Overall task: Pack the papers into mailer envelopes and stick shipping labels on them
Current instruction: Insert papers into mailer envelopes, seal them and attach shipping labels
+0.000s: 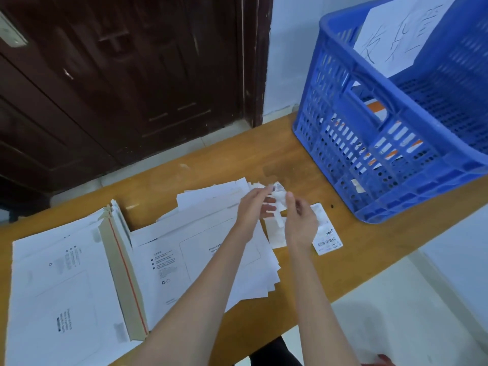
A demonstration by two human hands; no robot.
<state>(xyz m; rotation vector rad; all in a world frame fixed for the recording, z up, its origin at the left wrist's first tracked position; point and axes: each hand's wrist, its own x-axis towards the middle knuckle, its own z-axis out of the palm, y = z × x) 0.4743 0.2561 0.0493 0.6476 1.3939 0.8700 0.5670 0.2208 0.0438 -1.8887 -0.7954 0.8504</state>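
Above the table's middle, my left hand and my right hand hold a small shipping label between their fingertips; it looks partly peeled from its backing. A white mailer envelope lies flat under my left forearm, on top of loose white papers. A stack of several white mailer envelopes with brown flaps and a red tear strip lies at the left. Another shipping label with a barcode lies on the table to the right of my right hand.
A large blue plastic crate stands at the table's far right, holding packed envelopes and a handwritten sheet. The wooden table ends near a dark wooden door. Pale floor lies on the right.
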